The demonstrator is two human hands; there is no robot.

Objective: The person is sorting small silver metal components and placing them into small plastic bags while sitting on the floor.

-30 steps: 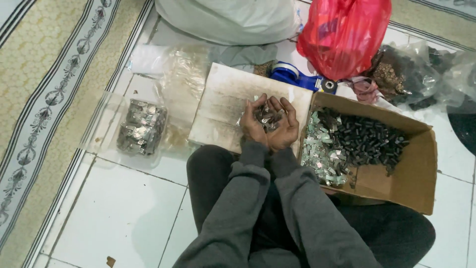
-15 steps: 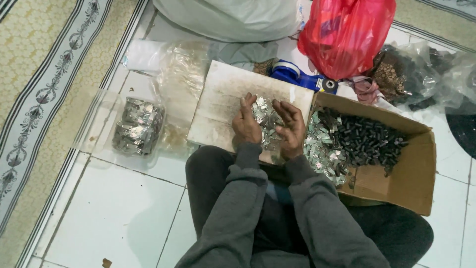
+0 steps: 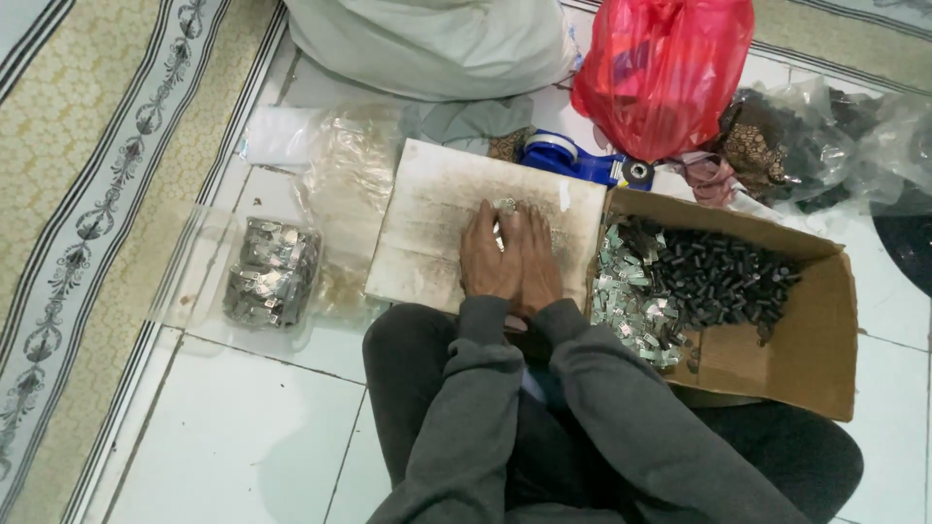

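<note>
While my left hand point(image 3: 488, 257) and right hand point(image 3: 536, 262) lie flat side by side on the board point(image 3: 432, 228), fingers narrow, pressing small metal clips point(image 3: 505, 207), I see the cardboard box point(image 3: 777, 340) just beside them.

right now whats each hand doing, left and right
Left hand: open, flat on the small silver pieces on the board.
Right hand: open, flat beside it, same pile.
</note>
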